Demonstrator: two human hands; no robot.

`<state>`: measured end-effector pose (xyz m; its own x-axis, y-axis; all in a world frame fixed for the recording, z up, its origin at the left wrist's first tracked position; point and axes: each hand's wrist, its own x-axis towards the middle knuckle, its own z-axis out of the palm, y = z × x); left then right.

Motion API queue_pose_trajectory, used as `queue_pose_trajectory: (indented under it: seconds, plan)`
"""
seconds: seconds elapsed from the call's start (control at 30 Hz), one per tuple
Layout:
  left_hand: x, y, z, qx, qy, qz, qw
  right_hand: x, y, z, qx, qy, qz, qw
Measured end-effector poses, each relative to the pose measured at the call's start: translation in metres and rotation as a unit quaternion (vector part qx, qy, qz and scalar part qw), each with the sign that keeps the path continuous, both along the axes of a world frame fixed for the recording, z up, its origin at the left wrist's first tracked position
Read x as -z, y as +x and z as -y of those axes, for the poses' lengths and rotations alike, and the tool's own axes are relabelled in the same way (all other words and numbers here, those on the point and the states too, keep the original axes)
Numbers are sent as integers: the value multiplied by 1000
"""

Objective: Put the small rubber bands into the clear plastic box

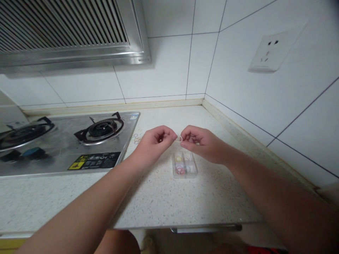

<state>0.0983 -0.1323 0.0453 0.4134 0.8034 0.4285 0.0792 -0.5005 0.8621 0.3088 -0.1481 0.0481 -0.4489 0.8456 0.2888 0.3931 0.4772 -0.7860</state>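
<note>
Between my fingertips, above the counter, is a small white elastic band (179,140). My left hand (156,143) pinches its left side, and my right hand (202,143) pinches its right side; both hands are closed. Just below them on the counter lies a clear plastic box (196,171) divided into compartments. Yellow bands (178,159) lie in its far left compartment and red bands (180,170) in the near left one. Pale or greyish bands (188,169) show faintly on the right side. Loose coloured bands (137,138) lie in a pile left of my left hand, partly hidden by it.
A steel gas stove (129,130) with black burners is set into the speckled counter (169,204) on the left, below a range hood (140,53). Tiled walls meet behind and to the right, with a socket (272,51). The counter's front edge is near my body.
</note>
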Motion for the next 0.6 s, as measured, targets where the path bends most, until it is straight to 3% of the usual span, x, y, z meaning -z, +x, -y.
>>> queue_pose_trajectory:
  seconds: [0.43,0.6]
  plan:
    - [-1,1,9,34,23,-4,999,-7,-2,5,15,-27,-93,995]
    - [-1,-1,9,44,66,-119,990,-8,0,5,29,-15,-132,991]
